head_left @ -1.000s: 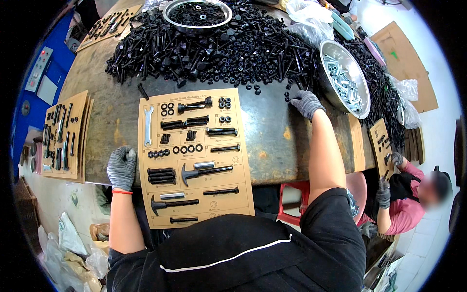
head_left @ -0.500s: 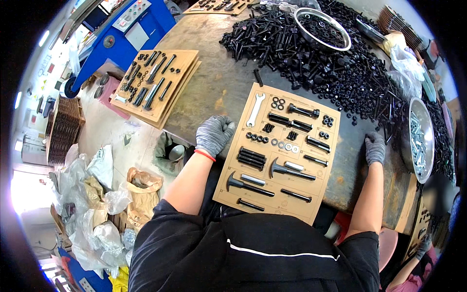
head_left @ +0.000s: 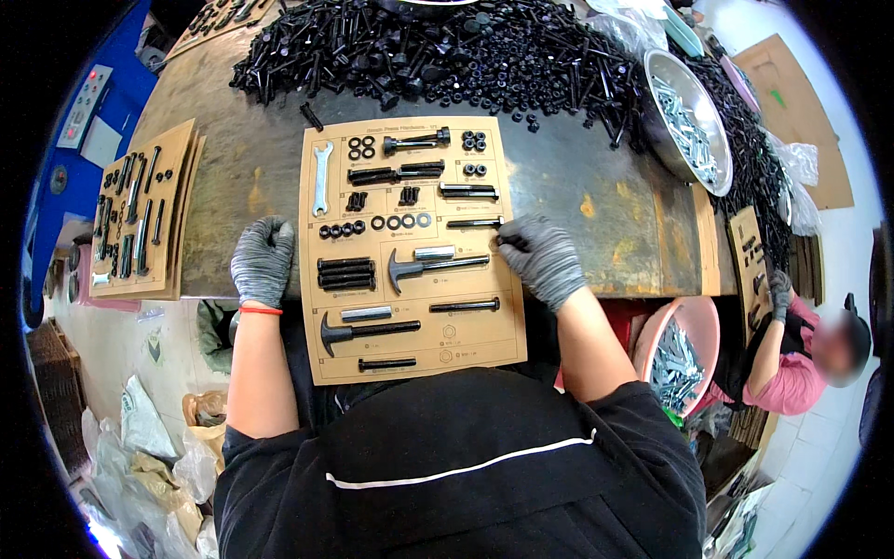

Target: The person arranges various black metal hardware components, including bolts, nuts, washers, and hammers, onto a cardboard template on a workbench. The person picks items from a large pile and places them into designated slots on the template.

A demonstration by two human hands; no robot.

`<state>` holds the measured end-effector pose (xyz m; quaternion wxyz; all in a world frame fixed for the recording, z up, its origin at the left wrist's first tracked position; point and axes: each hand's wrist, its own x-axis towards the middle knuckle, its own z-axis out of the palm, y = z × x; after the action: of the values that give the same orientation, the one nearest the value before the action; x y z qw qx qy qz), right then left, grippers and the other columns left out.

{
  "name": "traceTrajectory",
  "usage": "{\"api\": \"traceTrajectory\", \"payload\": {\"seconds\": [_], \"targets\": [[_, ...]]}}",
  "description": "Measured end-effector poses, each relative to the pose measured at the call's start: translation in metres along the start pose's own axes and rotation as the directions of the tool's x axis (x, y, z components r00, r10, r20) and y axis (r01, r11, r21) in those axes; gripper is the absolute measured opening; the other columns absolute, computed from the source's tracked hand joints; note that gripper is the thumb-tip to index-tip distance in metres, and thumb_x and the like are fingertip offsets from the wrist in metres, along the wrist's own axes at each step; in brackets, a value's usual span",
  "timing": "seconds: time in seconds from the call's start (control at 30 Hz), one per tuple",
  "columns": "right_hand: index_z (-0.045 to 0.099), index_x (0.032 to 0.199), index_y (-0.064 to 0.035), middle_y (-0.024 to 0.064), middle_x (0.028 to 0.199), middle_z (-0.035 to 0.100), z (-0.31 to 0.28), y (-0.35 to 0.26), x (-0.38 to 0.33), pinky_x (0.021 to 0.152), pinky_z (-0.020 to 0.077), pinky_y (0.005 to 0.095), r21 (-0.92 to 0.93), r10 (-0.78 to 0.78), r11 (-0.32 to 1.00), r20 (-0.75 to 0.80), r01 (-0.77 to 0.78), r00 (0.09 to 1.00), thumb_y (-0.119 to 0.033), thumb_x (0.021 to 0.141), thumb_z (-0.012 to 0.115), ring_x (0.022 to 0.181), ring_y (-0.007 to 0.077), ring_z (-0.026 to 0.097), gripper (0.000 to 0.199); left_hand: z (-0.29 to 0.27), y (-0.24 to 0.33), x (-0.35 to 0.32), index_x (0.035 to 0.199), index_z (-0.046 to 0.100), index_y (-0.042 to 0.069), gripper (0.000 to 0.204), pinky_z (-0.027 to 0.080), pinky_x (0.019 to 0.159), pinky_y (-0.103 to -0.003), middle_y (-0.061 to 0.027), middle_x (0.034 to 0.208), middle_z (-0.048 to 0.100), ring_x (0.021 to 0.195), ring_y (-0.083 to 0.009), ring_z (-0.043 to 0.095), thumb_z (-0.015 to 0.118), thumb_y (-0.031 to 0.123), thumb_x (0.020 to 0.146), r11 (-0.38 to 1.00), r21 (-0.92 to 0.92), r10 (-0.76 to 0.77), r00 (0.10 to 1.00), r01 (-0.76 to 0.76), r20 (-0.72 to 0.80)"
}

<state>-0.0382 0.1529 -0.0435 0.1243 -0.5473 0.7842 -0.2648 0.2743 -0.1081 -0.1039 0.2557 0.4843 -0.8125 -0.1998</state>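
currently the person stands at the near edge of a dark, worn workbench, with a tan cardboard sorting card lying across that edge and overhanging it toward the body. left hand, in a grey knit glove, rests flat on the left edge of the card with fingers loosely curled, holding nothing. right hand, same glove, sits at the right edge of the card; its fingertips are pinched narrow at the end of a thin black bolt lying in the card's right column. whether the bolt is actually gripped or only touched, cannot tell.

card contents: a silver open-ended wrench upright near the top left corner, black washers in a row across the middle, a stack of short black studs on the left, two hammer-headed bolts lower down, long black bolts along the top and bottom rows.

containers: a round steel bowl at the far right of the bench, tilted, holding silver bolts. a pink plastic basin below the bench's right edge, also holding silver screws. a large loose heap of black bolts and nuts covers the far edge of the bench, not in any container.

a second filled card lies at the left edge of the bench. another person in a pink sleeve works at the right corner, gloved hand on another card.
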Motion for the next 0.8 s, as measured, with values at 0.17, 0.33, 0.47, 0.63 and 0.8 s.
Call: {"api": "traceTrajectory", "payload": {"seconds": [0.17,0.33,0.47,0.63,0.8], "targets": [[0.069,0.090,-0.0074,0.0126,0.088,0.064,0.017,-0.008,-0.008,0.082,0.0490,0.0386,-0.066,0.083,0.994,0.010,-0.083,0.996,-0.010,0.078,0.068,0.089,0.0323,0.059,0.012,-0.009,0.009,-0.004,0.095,0.068,0.007,0.021,0.051,0.072,-0.036,-0.0132,0.086,0.065,0.076,-0.0273,0.064,0.068,0.025,0.083,0.999,0.027,0.025,1.000,-0.025,-0.013],[0.068,0.098,-0.0060,0.0163,0.092,0.063,0.014,-0.022,-0.010,0.082,0.0503,0.0394,-0.143,0.174,0.974,-0.030,-0.177,0.984,-0.012,0.078,0.069,0.089,0.0324,0.060,0.020,-0.007,0.003,-0.004,0.096,0.068,0.007,0.023,0.051,0.072,-0.037,-0.0136,0.087,0.065,0.076,-0.0283,0.064,0.068,0.025,0.083,0.998,0.003,0.059,0.997,-0.059,-0.048],[0.067,0.097,-0.0066,0.0193,0.101,0.061,0.007,-0.033,-0.018,0.084,0.0516,0.0390,-0.217,0.287,0.933,-0.038,-0.288,0.957,-0.014,0.081,0.068,0.088,0.0329,0.062,0.018,-0.005,0.001,-0.005,0.096,0.068,0.006,0.024,0.051,0.073,-0.037,-0.0142,0.088,0.066,0.077,-0.0296,0.064,0.068,0.026,0.082,0.997,-0.005,0.072,0.996,-0.072,-0.057],[0.066,0.099,-0.0059,0.0167,0.095,0.062,0.013,-0.044,-0.040,0.080,0.0515,0.0403,-0.035,0.245,0.969,-0.027,-0.246,0.969,-0.013,0.083,0.066,0.087,0.0326,0.062,0.018,-0.001,-0.022,-0.006,0.097,0.067,0.003,0.022,0.050,0.070,-0.033,-0.0113,0.084,0.067,0.075,-0.0223,0.063,0.068,0.022,0.085,0.956,-0.281,0.064,0.994,-0.086,-0.088],[0.063,0.100,-0.0058,0.0138,0.090,0.061,0.027,-0.079,-0.081,0.081,0.0504,0.0400,0.060,-0.043,0.998,0.170,0.034,0.985,-0.015,0.081,0.067,0.088,0.0319,0.060,0.022,-0.041,0.012,-0.038,0.099,0.067,0.002,0.018,0.045,0.065,-0.022,-0.0008,0.084,0.065,0.073,-0.0069,0.055,0.065,0.017,0.090,0.620,-0.744,-0.188,0.968,0.249,0.167]]}}
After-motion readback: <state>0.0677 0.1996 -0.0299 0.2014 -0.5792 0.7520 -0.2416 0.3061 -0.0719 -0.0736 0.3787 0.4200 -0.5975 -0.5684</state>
